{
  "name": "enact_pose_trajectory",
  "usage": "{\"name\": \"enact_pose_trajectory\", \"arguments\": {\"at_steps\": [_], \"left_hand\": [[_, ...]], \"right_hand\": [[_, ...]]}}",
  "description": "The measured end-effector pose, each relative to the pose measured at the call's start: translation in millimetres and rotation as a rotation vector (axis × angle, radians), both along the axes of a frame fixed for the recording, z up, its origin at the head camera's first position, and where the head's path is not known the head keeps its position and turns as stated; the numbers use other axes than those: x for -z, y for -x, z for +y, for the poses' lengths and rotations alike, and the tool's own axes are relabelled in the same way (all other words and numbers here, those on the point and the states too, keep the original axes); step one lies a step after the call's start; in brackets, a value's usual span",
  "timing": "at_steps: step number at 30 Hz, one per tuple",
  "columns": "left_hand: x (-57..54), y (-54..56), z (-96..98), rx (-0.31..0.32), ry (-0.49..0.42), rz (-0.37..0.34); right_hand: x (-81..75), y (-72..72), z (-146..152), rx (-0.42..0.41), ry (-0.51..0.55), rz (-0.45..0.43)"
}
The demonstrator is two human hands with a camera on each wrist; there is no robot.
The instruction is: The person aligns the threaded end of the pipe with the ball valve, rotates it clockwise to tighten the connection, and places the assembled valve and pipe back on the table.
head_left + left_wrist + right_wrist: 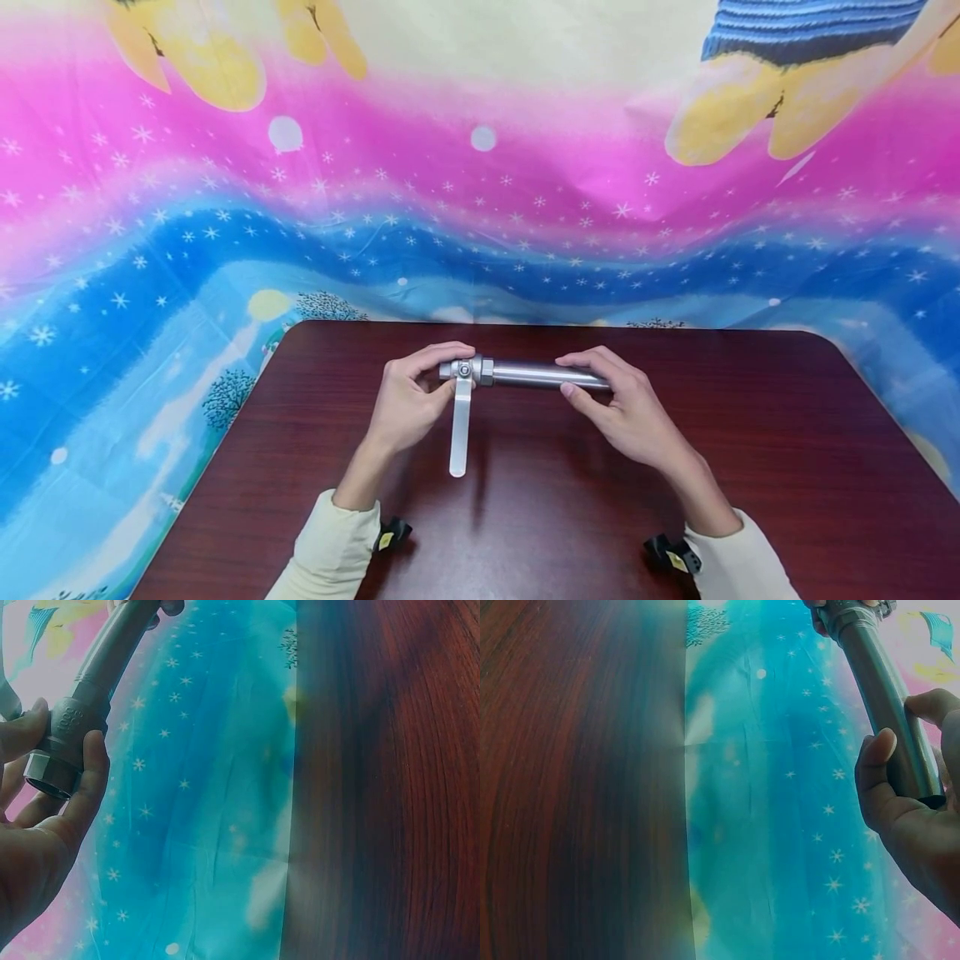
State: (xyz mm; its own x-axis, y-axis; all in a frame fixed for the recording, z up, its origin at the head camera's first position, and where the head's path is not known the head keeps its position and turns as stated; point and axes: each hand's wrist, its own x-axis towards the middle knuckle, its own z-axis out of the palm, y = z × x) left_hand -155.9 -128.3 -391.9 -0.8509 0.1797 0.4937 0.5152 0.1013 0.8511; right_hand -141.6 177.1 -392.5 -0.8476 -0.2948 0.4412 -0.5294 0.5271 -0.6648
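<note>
A metal ball valve (477, 367) sits at the left end of a smooth steel pipe (528, 374), held level above the table. Its flat lever handle (461, 429) points toward me. My left hand (405, 408) grips the valve between thumb and fingers; the left wrist view shows the valve's open hexagonal end (51, 774) beside the fingers. Around the pipe's right part, my right hand (633, 417) has its thumb on the near side and fingers on the far side. In the right wrist view the pipe (881, 697) runs between that thumb and the fingers.
The dark reddish wooden table (540, 517) has rounded far corners. Behind it hangs a printed cloth (450, 183) with snowflakes, which also drops along the table's sides. Black wrist devices (392, 535) show at both cream sleeves (330, 542).
</note>
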Motion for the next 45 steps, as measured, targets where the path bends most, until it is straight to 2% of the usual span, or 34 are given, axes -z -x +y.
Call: {"name": "enact_pose_trajectory", "arguments": {"at_steps": [4, 9, 16, 21, 33, 45], "left_hand": [[0.2, -0.2, 0.4, -0.004, 0.006, 0.003], [1.5, -0.2, 0.7, -0.008, 0.012, -0.001], [1.3, -0.6, 0.9, -0.017, 0.032, -0.005], [1.9, -0.4, -0.6, -0.030, 0.041, -0.011], [0.1, 0.2, 0.3, -0.021, 0.029, -0.004], [-1.3, -1.2, 0.2, -0.019, 0.035, -0.009]], "right_hand": [[0.5, -0.7, 0.0, 0.009, -0.016, -0.014], [2.0, -2.2, -0.7, 0.014, -0.026, 0.014], [2.6, -1.5, -0.2, -0.028, 0.029, 0.066], [1.8, -0.1, 0.8, -0.052, 0.043, 0.060], [0.7, 1.4, 1.8, -0.007, 0.038, 0.020], [-1.6, 1.5, 2.0, -0.009, 0.013, -0.022]]}}
